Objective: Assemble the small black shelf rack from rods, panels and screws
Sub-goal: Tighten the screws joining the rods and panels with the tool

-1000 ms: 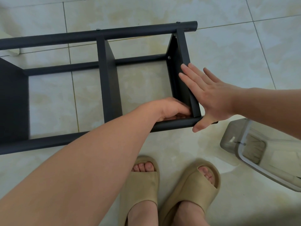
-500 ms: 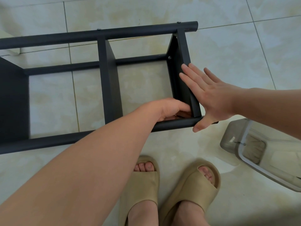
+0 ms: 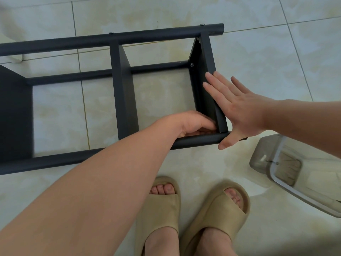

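Rack (image 3: 123, 89) lying sideways on the floor (image 3: 258, 52), rods running left–right. Right hand (image 3: 239, 111), grip spread flat, braces the end panel (image 3: 208, 71) from outside; left hand (image 3: 193, 124) curls just inside, at the panel's joint with the near rod (image 3: 199, 140); whether it pinches a screw cannot be told.

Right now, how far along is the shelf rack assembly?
Mostly framed: the middle panel and end panel sit between the far rod and near rod, with screw heads showing on the far rod. In hand: the right hand presses flat on the end panel while the left hand curls its fingers at that panel's near corner; what they hold is hidden. Left: probably securing that corner, then standing the rack up.
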A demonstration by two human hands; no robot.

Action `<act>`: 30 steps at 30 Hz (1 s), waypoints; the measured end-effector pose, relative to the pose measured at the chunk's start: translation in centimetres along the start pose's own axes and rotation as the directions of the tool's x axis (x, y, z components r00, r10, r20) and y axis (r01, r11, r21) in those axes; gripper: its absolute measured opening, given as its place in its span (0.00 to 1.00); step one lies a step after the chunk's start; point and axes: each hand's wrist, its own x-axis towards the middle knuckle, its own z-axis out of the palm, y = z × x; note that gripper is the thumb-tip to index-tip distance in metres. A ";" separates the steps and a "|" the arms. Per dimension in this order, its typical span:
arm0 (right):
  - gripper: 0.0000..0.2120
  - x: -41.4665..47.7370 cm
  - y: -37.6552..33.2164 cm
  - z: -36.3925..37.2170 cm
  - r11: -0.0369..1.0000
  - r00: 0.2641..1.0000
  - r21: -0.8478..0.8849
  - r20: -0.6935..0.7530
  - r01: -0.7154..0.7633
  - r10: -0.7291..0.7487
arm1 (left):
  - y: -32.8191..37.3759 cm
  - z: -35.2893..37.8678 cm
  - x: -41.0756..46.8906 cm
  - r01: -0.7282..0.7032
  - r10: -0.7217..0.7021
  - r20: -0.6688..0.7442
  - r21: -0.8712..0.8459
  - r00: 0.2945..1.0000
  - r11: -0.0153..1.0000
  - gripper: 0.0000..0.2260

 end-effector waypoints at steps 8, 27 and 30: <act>0.73 -0.1 -0.1 -0.1 1.000 1.000 -0.005 0.005 -0.011 0.011 | -0.1 -0.1 0.0 0.006 -0.005 0.028 -0.034 1.000 0.999 0.10; 0.73 -0.1 -0.2 -0.1 1.000 1.000 -0.004 0.004 -0.011 0.011 | 0.4 0.2 -0.3 -0.004 0.006 -0.026 0.076 1.000 0.997 0.04; 0.73 -0.1 -0.2 -0.1 1.000 1.000 -0.005 -0.001 -0.009 0.009 | 0.3 0.1 -0.2 -0.006 0.007 -0.017 0.050 1.000 0.999 0.03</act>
